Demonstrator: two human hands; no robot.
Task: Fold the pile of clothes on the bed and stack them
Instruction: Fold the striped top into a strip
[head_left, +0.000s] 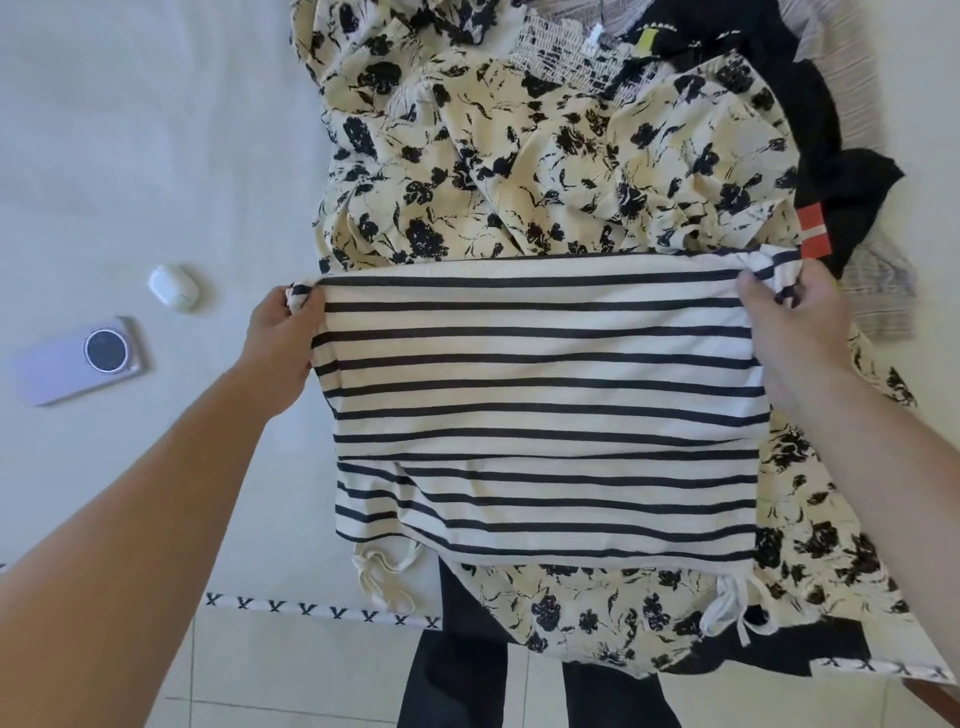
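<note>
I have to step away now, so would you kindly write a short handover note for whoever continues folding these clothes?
Left hand grips the far left corner of the striped top; right hand grips its far right corner.
The striped top lies spread over the floral garment at the bed's near edge. Black clothing and a pale striped piece sit unfolded to the far right.
Done: no folded stack is visible.
Left: finish folding the striped top, fold the rest, then stack everything.
An earbud case and a phone lie to the left.

Both hands (283, 332) (792, 317) grip a striped top (540, 415) (over floral fabric (545, 171)).
</note>
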